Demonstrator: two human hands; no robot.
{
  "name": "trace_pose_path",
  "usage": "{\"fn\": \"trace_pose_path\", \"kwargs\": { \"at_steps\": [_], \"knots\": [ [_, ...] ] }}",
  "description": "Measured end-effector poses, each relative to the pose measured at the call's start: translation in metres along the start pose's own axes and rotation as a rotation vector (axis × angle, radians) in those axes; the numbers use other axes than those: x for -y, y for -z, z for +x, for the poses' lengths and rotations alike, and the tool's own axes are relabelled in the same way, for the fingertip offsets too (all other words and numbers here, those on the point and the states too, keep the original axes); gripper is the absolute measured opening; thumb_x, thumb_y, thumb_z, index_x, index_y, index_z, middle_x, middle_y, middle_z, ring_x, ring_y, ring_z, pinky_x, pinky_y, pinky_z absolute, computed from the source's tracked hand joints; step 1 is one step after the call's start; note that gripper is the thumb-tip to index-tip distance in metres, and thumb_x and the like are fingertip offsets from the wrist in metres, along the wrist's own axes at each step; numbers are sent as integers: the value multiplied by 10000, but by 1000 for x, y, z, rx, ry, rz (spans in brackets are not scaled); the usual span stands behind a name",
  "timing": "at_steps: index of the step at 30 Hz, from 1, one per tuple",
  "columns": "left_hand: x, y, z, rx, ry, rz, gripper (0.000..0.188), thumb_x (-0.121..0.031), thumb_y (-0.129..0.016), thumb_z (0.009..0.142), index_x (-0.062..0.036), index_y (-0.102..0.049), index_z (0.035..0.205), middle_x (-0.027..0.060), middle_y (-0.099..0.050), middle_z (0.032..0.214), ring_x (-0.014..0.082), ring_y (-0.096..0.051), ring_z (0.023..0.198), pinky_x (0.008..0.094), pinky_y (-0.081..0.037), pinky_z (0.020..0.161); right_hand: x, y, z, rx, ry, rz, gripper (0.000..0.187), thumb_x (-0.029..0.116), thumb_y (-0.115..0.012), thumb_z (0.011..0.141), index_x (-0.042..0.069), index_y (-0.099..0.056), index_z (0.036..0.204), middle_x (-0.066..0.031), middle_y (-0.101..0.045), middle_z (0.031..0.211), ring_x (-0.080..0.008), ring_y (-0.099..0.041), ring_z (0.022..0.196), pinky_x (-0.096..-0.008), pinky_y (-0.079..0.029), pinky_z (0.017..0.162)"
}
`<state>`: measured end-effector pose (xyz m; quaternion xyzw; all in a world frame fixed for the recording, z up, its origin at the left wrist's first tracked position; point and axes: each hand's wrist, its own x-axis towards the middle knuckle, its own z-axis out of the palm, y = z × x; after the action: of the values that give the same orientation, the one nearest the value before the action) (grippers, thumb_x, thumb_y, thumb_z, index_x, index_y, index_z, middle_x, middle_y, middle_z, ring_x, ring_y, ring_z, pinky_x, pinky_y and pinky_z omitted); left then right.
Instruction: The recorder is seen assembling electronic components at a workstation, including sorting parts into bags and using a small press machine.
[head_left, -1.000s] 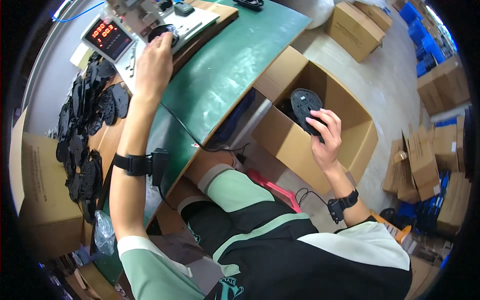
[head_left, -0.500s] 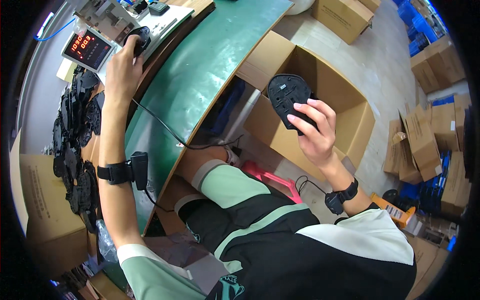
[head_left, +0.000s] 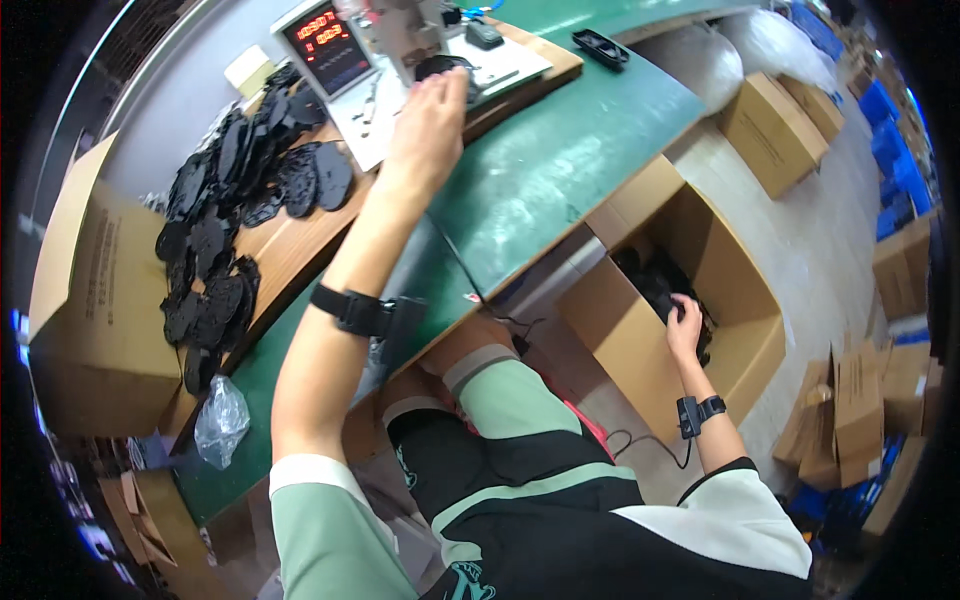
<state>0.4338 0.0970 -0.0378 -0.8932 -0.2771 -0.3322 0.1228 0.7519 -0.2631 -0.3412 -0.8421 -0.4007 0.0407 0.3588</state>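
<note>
My left hand (head_left: 432, 125) reaches to the bench-top machine (head_left: 405, 40), its fingers curled on a black plastic part (head_left: 443, 66) under the machine's metal head. The hand partly covers that part. My right hand (head_left: 685, 325) is down inside an open cardboard box (head_left: 735, 250) at the right. Its fingers are bent round a black plastic shell (head_left: 676, 306), which blends into other black pieces (head_left: 648, 272) in the box. Left of the machine lies a heap of black plastic parts (head_left: 235, 165) on a wooden board (head_left: 290, 238).
A display with red digits (head_left: 325, 50) stands beside the machine. A black tray-like part (head_left: 600, 50) lies on the green table (head_left: 560, 140). A crumpled clear bag (head_left: 222, 422) sits at the near left. Cartons (head_left: 775, 135) and blue bins (head_left: 885, 130) stand on the right.
My right hand has lowered the black shell from above the box down into it. My left hand stays at the machine. The whole view has shifted, and black pieces inside the box now show.
</note>
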Motion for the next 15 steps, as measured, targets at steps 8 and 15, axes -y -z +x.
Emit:
{"fn": "trace_pose_path", "kwargs": {
  "at_steps": [8, 15],
  "knots": [
    [-4, 11, 1, 27, -36, 167, 350, 42, -519, 867, 35, -514, 1218, 243, -638, 1194, 363, -614, 1158, 432, -485, 1008, -57, -41, 5, 197, -76, 55, 179, 57, -603, 848, 49, -659, 1018, -143, -631, 944, -283, -621, 885, -385, -502, 822],
    [-7, 7, 3, 0, -13, 126, 383, 46, -504, 865, 55, -493, 1248, 239, -644, 1165, 361, -615, 1147, 448, -476, 1011, 98, -4, 13, -213, 125, 69, 323, -14, -556, 829, 66, -617, 1136, -156, -503, 1286, -347, -464, 1248, -439, -358, 1081]
  ]
}}
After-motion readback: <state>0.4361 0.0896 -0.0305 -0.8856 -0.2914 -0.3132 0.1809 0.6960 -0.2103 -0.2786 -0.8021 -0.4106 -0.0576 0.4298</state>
